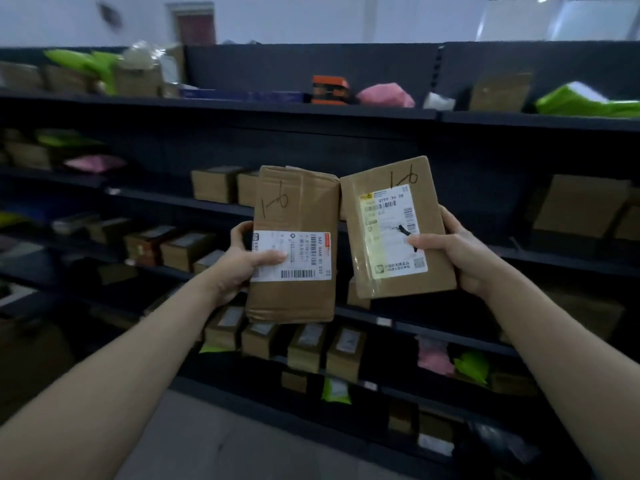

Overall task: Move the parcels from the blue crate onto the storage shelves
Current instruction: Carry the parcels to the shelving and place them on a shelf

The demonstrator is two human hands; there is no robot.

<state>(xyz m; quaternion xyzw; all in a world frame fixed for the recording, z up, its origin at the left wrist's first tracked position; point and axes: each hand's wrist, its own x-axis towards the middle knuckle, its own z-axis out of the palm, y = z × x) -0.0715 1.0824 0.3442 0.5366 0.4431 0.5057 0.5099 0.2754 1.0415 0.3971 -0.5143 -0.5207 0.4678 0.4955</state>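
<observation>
Two cardboard parcels, each hand-marked "1-6", are held up side by side before dark storage shelves [263, 114].

The left hand [244, 259] grips the left parcel [294, 244] by its left edge, thumb pressed on the white barcode label [292, 256]; the right hand [457, 249] grips the right parcel [394, 226] by its right edge, thumb across its taped shipping label [391, 230]. The two boxes nearly touch at their upper inner corners, the right one tilted slightly. Both are held in the air, in front of the middle tiers and clear of them. The tiers behind hold brown cartons, green and pink mailer bags and an orange box [330, 89] on the top tier.
</observation>
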